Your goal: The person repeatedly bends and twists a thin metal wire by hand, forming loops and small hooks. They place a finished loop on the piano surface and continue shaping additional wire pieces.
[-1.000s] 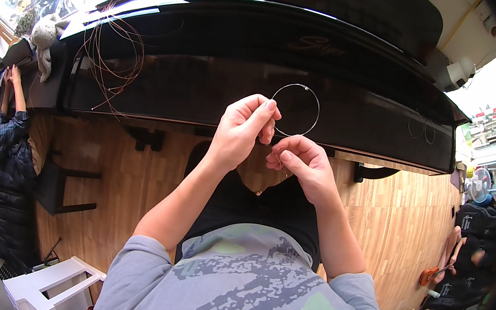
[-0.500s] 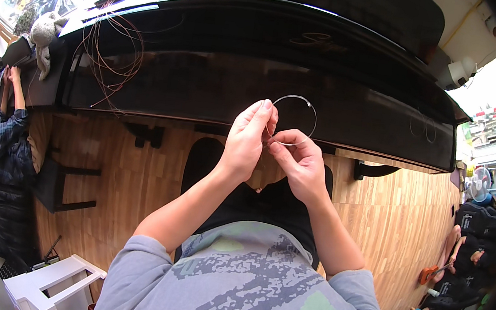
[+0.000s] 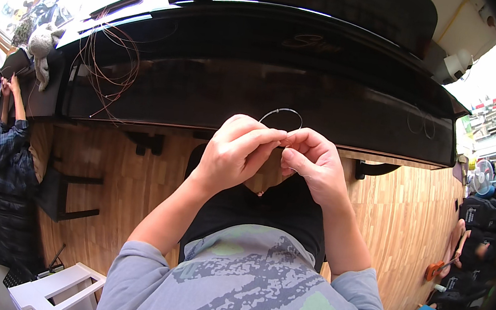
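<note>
Wooden plank flooring (image 3: 133,184) runs under the seated person, whose two hands meet in front of the chest. Left hand (image 3: 233,153) and right hand (image 3: 315,163) touch at the fingertips, both pinched on a thin wire loop (image 3: 282,113) that arcs up just above them. Behind it stands a black piano (image 3: 258,75). Farther left, a bundle of reddish wires (image 3: 107,63) hangs over its top. Another person (image 3: 1,149) sits at far left.

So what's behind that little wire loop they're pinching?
Behind the wire loop is the dark glossy front of a black piano. The left hand and right hand cover the loop's lower part.
</note>
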`<state>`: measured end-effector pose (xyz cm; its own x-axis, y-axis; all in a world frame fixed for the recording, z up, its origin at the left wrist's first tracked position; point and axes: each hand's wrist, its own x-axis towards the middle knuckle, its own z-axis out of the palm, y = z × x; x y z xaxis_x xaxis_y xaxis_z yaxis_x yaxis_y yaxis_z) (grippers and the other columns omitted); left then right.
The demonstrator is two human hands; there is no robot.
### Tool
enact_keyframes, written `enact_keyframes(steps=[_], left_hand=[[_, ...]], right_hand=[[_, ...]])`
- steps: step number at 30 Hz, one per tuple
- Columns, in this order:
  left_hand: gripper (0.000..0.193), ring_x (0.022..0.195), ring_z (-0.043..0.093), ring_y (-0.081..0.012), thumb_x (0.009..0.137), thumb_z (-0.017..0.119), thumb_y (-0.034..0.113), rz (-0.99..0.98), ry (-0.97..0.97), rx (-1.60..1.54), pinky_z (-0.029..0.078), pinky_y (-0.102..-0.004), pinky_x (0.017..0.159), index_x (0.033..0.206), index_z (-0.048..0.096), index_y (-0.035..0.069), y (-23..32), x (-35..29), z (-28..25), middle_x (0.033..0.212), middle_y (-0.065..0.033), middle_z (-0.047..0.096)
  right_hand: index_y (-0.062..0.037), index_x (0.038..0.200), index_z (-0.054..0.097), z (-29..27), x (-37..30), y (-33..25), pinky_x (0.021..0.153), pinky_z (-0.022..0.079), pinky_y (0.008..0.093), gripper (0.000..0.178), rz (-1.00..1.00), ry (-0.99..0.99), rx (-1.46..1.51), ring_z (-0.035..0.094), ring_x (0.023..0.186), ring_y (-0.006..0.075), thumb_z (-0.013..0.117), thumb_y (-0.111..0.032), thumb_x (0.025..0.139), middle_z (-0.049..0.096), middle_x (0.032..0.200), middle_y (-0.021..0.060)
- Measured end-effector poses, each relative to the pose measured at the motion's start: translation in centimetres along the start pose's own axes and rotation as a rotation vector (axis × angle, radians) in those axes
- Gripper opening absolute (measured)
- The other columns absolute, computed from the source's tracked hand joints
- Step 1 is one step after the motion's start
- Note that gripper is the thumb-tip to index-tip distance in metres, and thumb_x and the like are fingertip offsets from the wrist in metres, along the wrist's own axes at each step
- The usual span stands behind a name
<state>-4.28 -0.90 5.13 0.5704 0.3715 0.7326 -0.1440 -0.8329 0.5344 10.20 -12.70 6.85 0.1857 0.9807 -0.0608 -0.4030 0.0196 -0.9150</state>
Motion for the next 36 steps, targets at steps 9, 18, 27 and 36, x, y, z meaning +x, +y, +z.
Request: enact_keyframes(steps=[9,18,27,36], left_hand=[[0.014,0.065,0.061,-0.0159,0.079,0.063,-0.006,-0.168,0.072,-0.065,0.05,-0.0253,0.056,0.092,0.065,0.0,1.2,0.1,0.5,0.081,-0.0089,0.062],[0.008,0.062,0.052,-0.0069,0.089,0.057,0.0,-0.505,0.048,-0.406,0.043,-0.0208,0.056,0.093,0.063,-0.001,2.0,-0.3,0.4,0.076,-0.0034,0.056],[0.009,0.062,0.05,-0.0059,0.09,0.057,0.001,-0.525,0.037,-0.386,0.041,-0.0209,0.054,0.095,0.064,-0.001,2.7,0.1,-0.1,0.077,-0.0028,0.055],[0.012,0.062,0.058,-0.0218,0.087,0.058,0.001,-0.372,-0.034,-0.058,0.048,-0.0314,0.058,0.098,0.064,-0.001,3.7,0.8,0.1,0.082,-0.011,0.059]], right_hand=[[-0.0017,0.096,0.065,-0.1,-1.1,-1.1,0.066,0.049,0.0205,0.011,-0.02,0.125,-0.265,0.06,0.079,0.0048,0.068,-0.003,0.085,0.064,0.089,0.0012],[-0.0017,0.087,0.065,0.5,-0.8,-3.6,0.06,0.046,0.0243,0.009,-0.51,0.264,-0.981,0.058,0.068,0.014,0.065,0.004,0.079,0.059,0.077,0.0052],[-0.0034,0.111,0.061,-0.4,-0.6,-2.6,0.064,0.039,0.0197,0.025,-0.396,0.261,-0.569,0.047,0.067,0.0028,0.059,-0.002,0.085,0.055,0.075,-0.0035],[-0.0016,0.107,0.066,0.6,-0.6,-3.6,0.06,0.038,0.0199,0.022,-0.338,0.04,-0.448,0.046,0.065,0.0045,0.067,-0.008,0.086,0.057,0.073,-0.0009]])
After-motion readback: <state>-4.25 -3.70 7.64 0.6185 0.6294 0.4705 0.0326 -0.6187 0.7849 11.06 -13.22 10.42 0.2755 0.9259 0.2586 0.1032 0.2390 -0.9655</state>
